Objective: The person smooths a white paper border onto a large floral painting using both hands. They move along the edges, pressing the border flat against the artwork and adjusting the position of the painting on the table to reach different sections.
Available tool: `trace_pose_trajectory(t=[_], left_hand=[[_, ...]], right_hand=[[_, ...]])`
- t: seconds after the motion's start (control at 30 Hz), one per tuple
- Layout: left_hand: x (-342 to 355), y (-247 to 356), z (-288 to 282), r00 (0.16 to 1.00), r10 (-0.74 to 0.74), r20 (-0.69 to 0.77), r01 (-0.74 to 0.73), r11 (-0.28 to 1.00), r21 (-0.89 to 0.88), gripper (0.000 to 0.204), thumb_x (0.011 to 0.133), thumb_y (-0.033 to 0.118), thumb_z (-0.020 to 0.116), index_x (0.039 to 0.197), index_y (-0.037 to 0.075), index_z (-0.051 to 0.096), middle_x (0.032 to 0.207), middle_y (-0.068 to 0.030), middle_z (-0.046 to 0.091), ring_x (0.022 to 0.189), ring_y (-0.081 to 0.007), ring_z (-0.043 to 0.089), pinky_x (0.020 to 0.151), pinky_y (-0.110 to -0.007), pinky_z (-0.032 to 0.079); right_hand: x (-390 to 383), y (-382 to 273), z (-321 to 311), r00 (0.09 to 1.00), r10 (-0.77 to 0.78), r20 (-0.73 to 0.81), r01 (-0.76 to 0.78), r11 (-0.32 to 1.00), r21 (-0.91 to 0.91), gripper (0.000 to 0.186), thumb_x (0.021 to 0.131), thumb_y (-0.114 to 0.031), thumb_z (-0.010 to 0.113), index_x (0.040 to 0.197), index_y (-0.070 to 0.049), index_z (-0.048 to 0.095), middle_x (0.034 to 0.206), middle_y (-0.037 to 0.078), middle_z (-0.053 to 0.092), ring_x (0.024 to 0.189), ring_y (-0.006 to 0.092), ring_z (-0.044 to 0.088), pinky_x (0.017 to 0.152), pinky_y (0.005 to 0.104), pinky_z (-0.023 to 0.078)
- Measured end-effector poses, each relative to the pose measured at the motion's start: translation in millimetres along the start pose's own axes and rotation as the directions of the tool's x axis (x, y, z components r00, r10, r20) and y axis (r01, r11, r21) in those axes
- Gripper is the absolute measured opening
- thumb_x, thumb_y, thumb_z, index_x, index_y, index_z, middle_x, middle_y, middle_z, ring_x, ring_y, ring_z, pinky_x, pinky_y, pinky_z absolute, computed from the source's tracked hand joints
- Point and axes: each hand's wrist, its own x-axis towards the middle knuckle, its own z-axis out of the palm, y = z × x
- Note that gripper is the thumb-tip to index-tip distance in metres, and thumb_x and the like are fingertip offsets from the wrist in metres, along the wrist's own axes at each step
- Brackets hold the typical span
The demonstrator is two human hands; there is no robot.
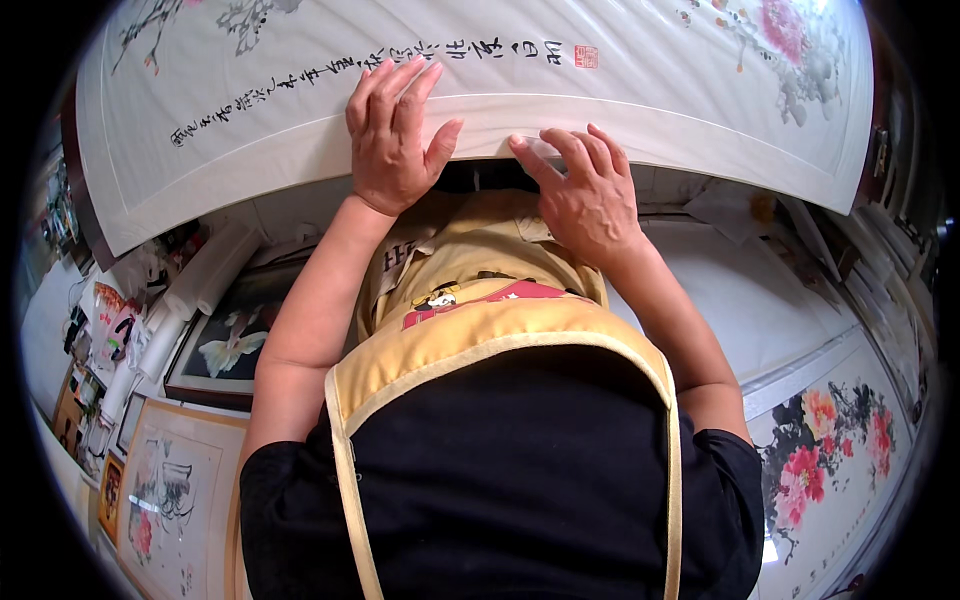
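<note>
The painting (490, 95) lies beneath the open left hand (392, 140) and meets the half-curled right hand (590, 195), whether pinching it I can't tell; light, even pressure should suit.

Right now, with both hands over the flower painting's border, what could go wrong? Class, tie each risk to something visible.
The left hand reaches over the inked calligraphy, so pressing or dragging might mark or crease it. The right hand is at the pale border, where an uneven pull could wrinkle or tear it. The yellow apron appears close; leaning in might bend the edge.
</note>
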Motion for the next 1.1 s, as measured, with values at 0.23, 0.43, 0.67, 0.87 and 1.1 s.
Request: trace_pose_trajectory(t=[0.23,0.43,0.67,0.87,1.1], left_hand=[[-0.3,-1.1,1.9,1.0,0.01,-0.004,-0.01,1.0,0.005,0.051,0.097,0.038,0.065,0.138,0.009,0.06,0.14,-0.0085,0.057,0.134,-0.0327,0.047,0.117,-0.047,0.032],[-0.7,1.1,0.8,1.0,0.007,0.006,-0.007,1.0,0.004,0.051,0.096,0.037,0.066,0.138,0.009,0.059,0.14,-0.0085,0.056,0.134,-0.0327,0.047,0.117,-0.047,0.032],[0.7,0.4,-0.7,1.0,0.005,0.008,-0.005,1.0,-0.005,0.051,0.096,0.036,0.066,0.138,0.009,0.059,0.14,-0.0085,0.056,0.133,-0.033,0.047,0.117,-0.047,0.033],[0.2,0.3,1.9,1.0,0.012,-0.002,-0.012,1.0,0.002,0.051,0.096,0.036,0.066,0.138,0.009,0.06,0.14,-0.0088,0.057,0.133,-0.0331,0.047,0.116,-0.047,0.033],[-0.8,-0.5,-0.3,1.0,0.017,0.006,-0.017,1.0,-0.003,0.051,0.097,0.037,0.065,0.138,0.008,0.059,0.139,-0.0092,0.057,0.131,-0.0324,0.049,0.116,-0.048,0.034]], right_hand=[[-2.6,-2.0,-10.5,0.999,0.023,0.041,-0.026,0.996,0.086,0.058,0.076,-0.013,0.071,0.133,-0.024,0.064,0.123,0.002,0.055,0.12,0.0212,0.053,0.116,0.0459,0.037],[-11.1,0.5,1.2,0.999,-0.038,0.023,0.035,0.991,0.13,0.057,0.076,-0.016,0.072,0.132,-0.024,0.065,0.123,0.002,0.055,0.12,0.0209,0.053,0.117,0.0455,0.036],[1.2,-9.2,-3.1,0.998,0.049,0.03,-0.052,0.994,0.096,0.037,0.08,-0.027,0.074,0.115,-0.016,0.073,0.135,0.002,0.055,0.136,0.0234,0.046,0.12,0.0471,0.033],[-3.0,-3.0,-7.2,1.0,0.028,-0.002,-0.027,0.979,0.202,0.042,0.081,-0.025,0.073,0.121,-0.014,0.071,0.132,0.005,0.06,0.131,0.0236,0.053,0.119,0.0463,0.035],[-33.6,9.9,12.5,0.932,-0.316,0.181,0.245,0.912,0.329,0.038,0.08,-0.018,0.076,0.118,-0.014,0.073,0.133,0.006,0.065,0.124,0.0209,0.061,0.101,0.0395,0.051]])
